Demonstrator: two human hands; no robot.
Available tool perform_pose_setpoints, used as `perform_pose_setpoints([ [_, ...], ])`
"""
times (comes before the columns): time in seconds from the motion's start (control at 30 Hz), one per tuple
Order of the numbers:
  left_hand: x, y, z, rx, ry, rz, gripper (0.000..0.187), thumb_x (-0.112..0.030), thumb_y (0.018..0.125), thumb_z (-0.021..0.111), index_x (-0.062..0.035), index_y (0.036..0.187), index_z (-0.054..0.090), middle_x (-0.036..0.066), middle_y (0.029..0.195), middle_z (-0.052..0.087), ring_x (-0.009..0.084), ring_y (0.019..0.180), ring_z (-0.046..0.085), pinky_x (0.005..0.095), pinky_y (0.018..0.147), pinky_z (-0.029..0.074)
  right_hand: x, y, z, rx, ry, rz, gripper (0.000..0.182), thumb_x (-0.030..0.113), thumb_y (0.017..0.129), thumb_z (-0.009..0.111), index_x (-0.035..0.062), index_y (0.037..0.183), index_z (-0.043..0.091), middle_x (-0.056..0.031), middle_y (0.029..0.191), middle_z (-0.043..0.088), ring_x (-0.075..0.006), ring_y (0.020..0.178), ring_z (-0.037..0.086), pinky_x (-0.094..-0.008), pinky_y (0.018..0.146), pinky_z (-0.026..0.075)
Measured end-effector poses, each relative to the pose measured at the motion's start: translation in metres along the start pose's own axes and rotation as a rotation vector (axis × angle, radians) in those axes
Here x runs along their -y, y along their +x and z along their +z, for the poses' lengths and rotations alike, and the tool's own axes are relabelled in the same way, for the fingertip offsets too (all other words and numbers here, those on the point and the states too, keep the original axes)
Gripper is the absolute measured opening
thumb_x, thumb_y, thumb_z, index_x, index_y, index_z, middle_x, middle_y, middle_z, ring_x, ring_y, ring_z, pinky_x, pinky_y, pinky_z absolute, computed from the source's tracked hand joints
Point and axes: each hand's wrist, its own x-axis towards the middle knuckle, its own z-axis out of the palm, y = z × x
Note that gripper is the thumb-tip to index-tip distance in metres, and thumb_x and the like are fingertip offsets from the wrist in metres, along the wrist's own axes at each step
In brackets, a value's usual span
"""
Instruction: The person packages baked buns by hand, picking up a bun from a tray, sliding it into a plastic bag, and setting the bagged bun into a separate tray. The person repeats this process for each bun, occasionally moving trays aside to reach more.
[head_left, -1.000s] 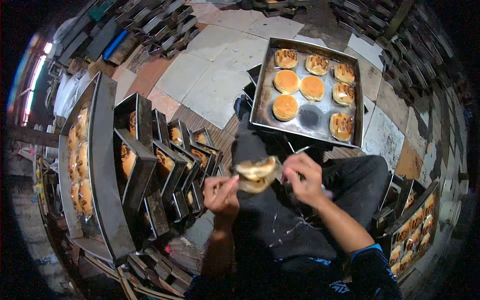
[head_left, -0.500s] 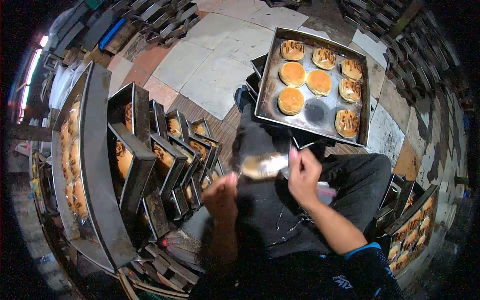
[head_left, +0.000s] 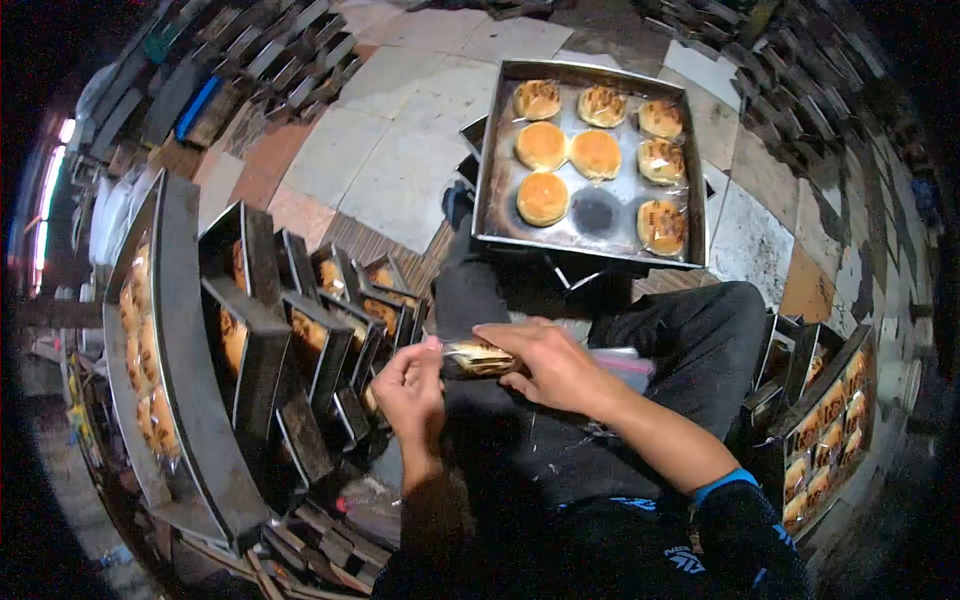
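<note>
A bun in a clear plastic wrapper [head_left: 478, 358] is held on its side above my lap, dark marks on its surface. My left hand [head_left: 412, 390] pinches the wrapper's left end between thumb and fingertips. Over the bun's right end curls my right hand [head_left: 545, 362], fingers on top and thumb beneath. Ahead of my knees stands a square metal tray [head_left: 597, 215]. It carries three plain golden buns [head_left: 542, 147] and several wrapped buns [head_left: 661, 160] with dark printed tops. Partly behind my right forearm lies a stack of clear plastic [head_left: 625, 366] on my thigh.
On my left, metal trays [head_left: 185, 330] stand on edge or stacked at angles, several holding buns. Another upright tray of wrapped buns [head_left: 825, 440] is at my right. More trays [head_left: 840, 80] pile up along the far sides. Worn tiles [head_left: 400, 150] cover the floor.
My right hand has come down and left, closing over the bun, which has moved slightly left and lower. My left hand has shifted left. The view has turned a little, moving the tray leftward.
</note>
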Motion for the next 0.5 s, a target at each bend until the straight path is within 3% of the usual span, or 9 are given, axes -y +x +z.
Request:
perform_pose_setpoints([
  [0.03,-0.004,0.010,0.006,-0.003,-0.007,0.031,0.020,-0.018,0.094,0.063,0.0004,0.098,0.069,-0.004,0.066,0.055,0.0007,0.053,0.040,0.0192,0.047,0.028,-0.009,0.001,-0.002,-0.019,-0.019,0.006,0.051,0.012,0.074,0.078,0.0010,0.121,0.061,-0.0213,0.109,0.067,-0.0344,0.097,0.066,-0.0381,0.090,0.050],
  [0.1,-0.013,0.015,0.013,-0.024,-0.135,0.048,0.027,-0.023,0.097,0.057,0.0009,0.105,0.065,-0.005,0.070,0.052,0.0007,0.056,0.039,0.0181,0.049,0.028,-0.028,0.005,-0.011,-0.007,0.255,0.337,0.054,0.021,0.075,0.080,-0.0020,0.120,0.060,-0.0224,0.111,0.066,-0.0312,0.102,0.066,-0.0370,0.092,0.050],
  [0.17,-0.006,0.014,0.018,0.010,-0.212,0.006,0.026,-0.023,0.095,0.060,0.0003,0.105,0.065,-0.005,0.074,0.053,0.0031,0.058,0.044,0.0199,0.052,0.034,-0.063,0.001,-0.024,-0.229,0.468,0.575,0.058,0.035,0.075,0.082,0.0008,0.117,0.061,-0.0131,0.106,0.066,-0.0192,0.097,0.063,-0.0329,0.086,0.051],
  [0.23,0.004,0.010,0.047,0.023,-0.123,0.337,0.024,-0.022,0.091,0.064,-0.0012,0.103,0.065,-0.001,0.077,0.056,0.0078,0.065,0.052,0.0234,0.059,0.042,-0.099,-0.009,-0.036,-0.581,0.661,0.838,0.051,0.036,0.082,0.078,0.0034,0.116,0.058,-0.0100,0.099,0.064,-0.0162,0.089,0.059,-0.0308,0.080,0.051],
  [0.27,0.010,0.005,0.063,0.152,-0.033,0.304,0.023,-0.020,0.089,0.066,-0.0013,0.102,0.065,0.003,0.080,0.059,0.0127,0.071,0.056,0.0262,0.063,0.044,-0.113,-0.011,-0.052,-0.647,0.551,0.824,0.047,0.038,0.084,0.075,0.0034,0.113,0.059,-0.0097,0.097,0.062,-0.0141,0.085,0.058,-0.0310,0.076,0.051],
  [0.3,0.015,-0.003,0.080,0.278,0.058,0.269,0.022,-0.018,0.087,0.067,-0.0014,0.102,0.065,0.008,0.083,0.062,0.0175,0.076,0.060,0.0290,0.068,0.046,-0.125,-0.014,-0.073,-0.569,0.309,0.855,0.041,0.038,0.093,0.065,0.0012,0.110,0.060,-0.0135,0.091,0.064,-0.0209,0.082,0.062,-0.0356,0.074,0.051],
  [0.37,0.016,-0.014,0.121,0.410,0.198,0.544,0.021,-0.013,0.084,0.067,-0.0006,0.101,0.065,0.015,0.090,0.063,0.0297,0.088,0.062,0.0371,0.076,0.049,-0.141,-0.028,-0.092,-0.687,-0.623,0.433,0.036,0.030,0.099,0.050,-0.0030,0.106,0.062,-0.0231,0.083,0.065,-0.0408,0.074,0.063,-0.0455,0.070,0.049],
  [0.43,0.063,-0.018,0.142,0.541,0.306,0.533,0.022,-0.013,0.083,0.068,-0.0006,0.101,0.065,0.015,0.091,0.063,0.0321,0.087,0.062,0.0396,0.078,0.049,-0.135,-0.059,-0.102,-0.484,-0.552,0.631,0.029,0.025,0.095,0.056,-0.0011,0.098,0.066,-0.0216,0.085,0.065,-0.0378,0.075,0.063,-0.0443,0.070,0.050],
  [0.5,0.074,-0.023,0.151,0.672,0.412,0.515,0.024,-0.013,0.082,0.069,-0.0006,0.102,0.064,0.015,0.092,0.063,0.0344,0.087,0.062,0.0421,0.080,0.050,-0.109,-0.090,-0.096,-0.217,-0.179,0.575,0.019,0.019,0.089,0.064,-0.0003,0.090,0.068,-0.0193,0.084,0.066,-0.0344,0.076,0.064,-0.0423,0.070,0.050],
])
